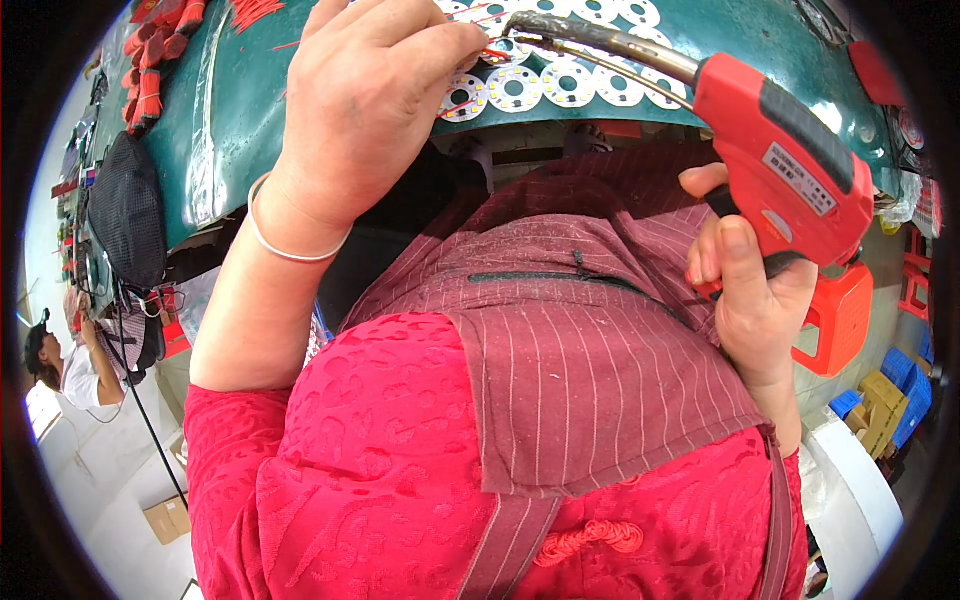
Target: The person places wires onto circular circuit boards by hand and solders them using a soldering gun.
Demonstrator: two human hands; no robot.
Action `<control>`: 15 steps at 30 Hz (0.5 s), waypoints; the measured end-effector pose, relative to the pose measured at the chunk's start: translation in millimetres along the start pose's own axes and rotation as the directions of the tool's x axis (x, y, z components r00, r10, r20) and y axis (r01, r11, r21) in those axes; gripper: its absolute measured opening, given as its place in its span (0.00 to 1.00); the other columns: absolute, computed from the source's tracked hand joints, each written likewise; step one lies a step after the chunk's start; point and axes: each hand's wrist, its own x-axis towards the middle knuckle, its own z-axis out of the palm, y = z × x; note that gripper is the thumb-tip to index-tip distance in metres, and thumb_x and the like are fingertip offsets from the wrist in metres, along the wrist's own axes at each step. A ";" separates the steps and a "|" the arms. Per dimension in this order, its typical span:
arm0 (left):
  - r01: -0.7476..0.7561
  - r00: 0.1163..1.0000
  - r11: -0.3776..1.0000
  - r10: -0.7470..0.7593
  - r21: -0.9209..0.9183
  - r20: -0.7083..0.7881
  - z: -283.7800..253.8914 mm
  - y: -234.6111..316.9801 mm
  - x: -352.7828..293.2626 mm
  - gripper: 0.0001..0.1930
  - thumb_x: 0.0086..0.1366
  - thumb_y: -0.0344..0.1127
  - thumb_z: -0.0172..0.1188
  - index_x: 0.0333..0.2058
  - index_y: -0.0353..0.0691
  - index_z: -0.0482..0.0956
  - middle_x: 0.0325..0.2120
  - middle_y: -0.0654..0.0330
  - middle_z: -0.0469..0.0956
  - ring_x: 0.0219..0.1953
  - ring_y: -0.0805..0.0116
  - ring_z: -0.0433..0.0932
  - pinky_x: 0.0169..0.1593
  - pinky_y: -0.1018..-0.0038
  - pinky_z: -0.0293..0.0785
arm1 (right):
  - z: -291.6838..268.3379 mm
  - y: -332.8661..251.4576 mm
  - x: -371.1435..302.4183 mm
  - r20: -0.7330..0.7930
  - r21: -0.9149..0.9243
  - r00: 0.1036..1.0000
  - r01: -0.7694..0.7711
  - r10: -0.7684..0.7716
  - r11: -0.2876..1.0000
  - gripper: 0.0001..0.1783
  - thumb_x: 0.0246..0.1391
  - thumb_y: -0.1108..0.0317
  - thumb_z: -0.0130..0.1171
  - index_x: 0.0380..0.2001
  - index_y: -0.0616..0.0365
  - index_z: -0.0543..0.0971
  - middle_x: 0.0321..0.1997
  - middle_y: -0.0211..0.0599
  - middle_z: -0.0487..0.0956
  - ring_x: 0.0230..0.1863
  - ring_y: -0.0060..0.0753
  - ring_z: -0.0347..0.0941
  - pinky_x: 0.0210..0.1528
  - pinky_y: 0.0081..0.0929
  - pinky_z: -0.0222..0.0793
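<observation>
My right hand (745, 270) grips a red and black soldering gun (785, 160) by its handle. The gun's metal barrel stretches left over the table, and its dark tip ends beside my left fingertips. My left hand (385, 85) is closed in a pinch on a thin red wire (494, 52) at one of the ring-shaped boards. Part of that wire is hidden behind the fingers. Rows of white round circuit boards (514, 90) with yellow chips and centre holes lie below the tip. A short red wire also crosses the nearest board on the left (462, 98).
The boards lie on a green table mat (240, 130). Bundles of red wire (147, 80) sit at its left. A black mesh-covered object (127, 210) stands beside the table edge. An orange stool (838, 318) and blue bins (905, 395) are at right. Another person (85, 370) works far left.
</observation>
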 end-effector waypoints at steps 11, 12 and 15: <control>-0.006 1.000 1.000 0.006 -0.006 -0.029 2.5 -1.7 -0.9 0.08 0.48 0.28 0.71 0.27 0.46 0.82 0.23 0.64 0.74 0.30 0.61 0.77 0.52 0.58 0.73 | 0.9 2.8 1.1 0.015 -0.013 1.000 0.027 -0.026 1.000 0.20 0.68 0.67 0.56 0.56 0.70 0.70 0.54 0.53 0.78 0.25 0.16 0.66 0.28 0.21 0.70; -0.008 1.000 1.000 0.008 0.013 -0.007 0.7 -0.8 0.1 0.08 0.48 0.28 0.71 0.28 0.46 0.82 0.23 0.64 0.75 0.30 0.61 0.77 0.52 0.58 0.73 | 0.5 4.8 -0.3 0.007 0.031 0.999 0.046 -0.046 0.998 0.21 0.68 0.66 0.56 0.57 0.69 0.70 0.55 0.53 0.77 0.26 0.16 0.66 0.28 0.21 0.70; -0.008 1.000 0.999 0.008 0.039 0.013 -1.0 0.5 -0.2 0.08 0.48 0.28 0.71 0.28 0.46 0.82 0.23 0.65 0.75 0.30 0.61 0.77 0.52 0.58 0.73 | -1.0 5.6 -1.9 -0.009 0.070 0.997 0.072 -0.072 0.995 0.21 0.68 0.65 0.56 0.57 0.69 0.70 0.56 0.52 0.77 0.26 0.16 0.66 0.28 0.21 0.69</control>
